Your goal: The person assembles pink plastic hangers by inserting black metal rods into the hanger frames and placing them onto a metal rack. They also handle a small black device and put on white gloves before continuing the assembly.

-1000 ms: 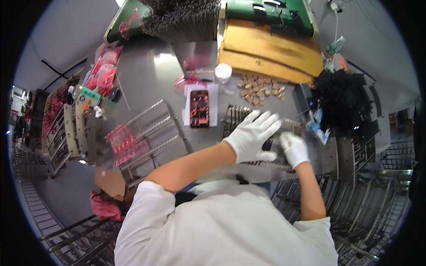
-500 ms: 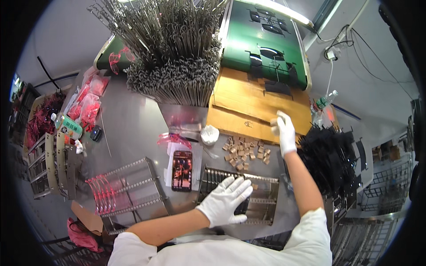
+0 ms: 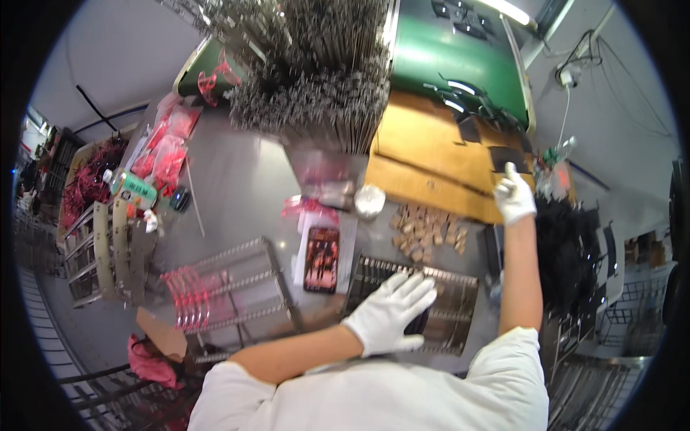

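Observation:
My left hand (image 3: 392,314), in a white glove, lies flat with its fingers spread on a slotted metal rack (image 3: 454,316). Dark thin pieces stand in the rack's slots, partly covered by that hand. My right hand (image 3: 514,200), also gloved, reaches out over the right edge of the tan board (image 3: 424,183). Its fingers are curled in, one fingertip pointing up at the near edge of a flat black piece (image 3: 509,159). Whether the fingers grip that piece, I cannot make out. Other glossy black pieces (image 3: 471,97) lie where the green conveyor belt (image 3: 460,57) meets the board.
Small tan blocks (image 3: 424,231) lie behind the rack. Left of it are a phone (image 3: 321,260) and a second rack (image 3: 241,284) with clear pinkish curved pieces. Dense metal wire hooks (image 3: 309,93) stand at the back; a black heap (image 3: 568,251) is at the right.
My right hand has moved farther out and right, its fingers now curled. Black pieces have shifted toward me off the belt onto the board. My left hand stays on the rack; the view has shifted.

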Demonstrator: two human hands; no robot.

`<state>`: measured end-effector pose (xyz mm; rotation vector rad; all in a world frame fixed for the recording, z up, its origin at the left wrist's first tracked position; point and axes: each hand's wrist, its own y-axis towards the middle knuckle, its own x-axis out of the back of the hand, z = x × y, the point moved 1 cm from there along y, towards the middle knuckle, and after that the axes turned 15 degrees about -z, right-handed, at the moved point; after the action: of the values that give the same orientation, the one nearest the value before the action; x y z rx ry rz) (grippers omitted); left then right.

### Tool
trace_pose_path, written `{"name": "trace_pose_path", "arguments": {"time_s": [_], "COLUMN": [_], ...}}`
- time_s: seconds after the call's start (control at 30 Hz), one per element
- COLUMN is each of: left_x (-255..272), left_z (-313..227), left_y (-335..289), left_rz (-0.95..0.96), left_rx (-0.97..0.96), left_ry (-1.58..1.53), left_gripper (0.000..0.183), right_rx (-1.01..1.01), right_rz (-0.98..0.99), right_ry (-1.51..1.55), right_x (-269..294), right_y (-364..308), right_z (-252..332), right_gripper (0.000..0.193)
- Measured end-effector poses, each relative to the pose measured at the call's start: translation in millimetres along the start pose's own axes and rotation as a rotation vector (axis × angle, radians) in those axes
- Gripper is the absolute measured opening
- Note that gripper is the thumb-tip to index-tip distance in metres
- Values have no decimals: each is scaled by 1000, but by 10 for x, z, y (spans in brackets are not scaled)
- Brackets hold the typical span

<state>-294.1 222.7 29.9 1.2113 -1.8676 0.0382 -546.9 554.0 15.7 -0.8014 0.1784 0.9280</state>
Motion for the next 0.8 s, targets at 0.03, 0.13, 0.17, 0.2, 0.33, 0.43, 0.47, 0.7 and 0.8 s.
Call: {"name": "trace_pose_path", "arguments": {"time_s": [0.03,0.13,0.17,0.2,0.33,0.43,0.47,0.7,0.8], "left_x": [5,77,68,54,37,133,91,625,1125], "left_z": [-13,-68,-63,-66,-417,-553,-667,-808,-864], "left_y": [2,86,108,147,379,412,427,636,410], "left_rz": [1,-203,-318,-425,-556,-671,-693,-369,-536], "left_rx": [-5,-27,7,29,105,-166,-78,-214,151], "left_ry": [8,-108,-198,-290,-1008,-437,-644,-437,-1186], "left_gripper": [89,89,89,89,107,109,100,76,77], "right_rx": [0,68,72,82,40,400,436,999,518], "right_rz": [0,103,168,192,272,237,307,370,362], "right_ry": [14,-71,-124,-158,-444,-534,-552,-1598,-1225], "right_x": [185,1173,1404,1453,1618,1061,1015,291,561], "right_y": [-555,-1707,-2048,-2370,-3096,-3439,-3418,-3668,-3606], "right_z": [34,-39,-64,-167,-544,-835,-866,-891,-671], "right_gripper": [17,11,17,23,77,98,103,60,69]}}
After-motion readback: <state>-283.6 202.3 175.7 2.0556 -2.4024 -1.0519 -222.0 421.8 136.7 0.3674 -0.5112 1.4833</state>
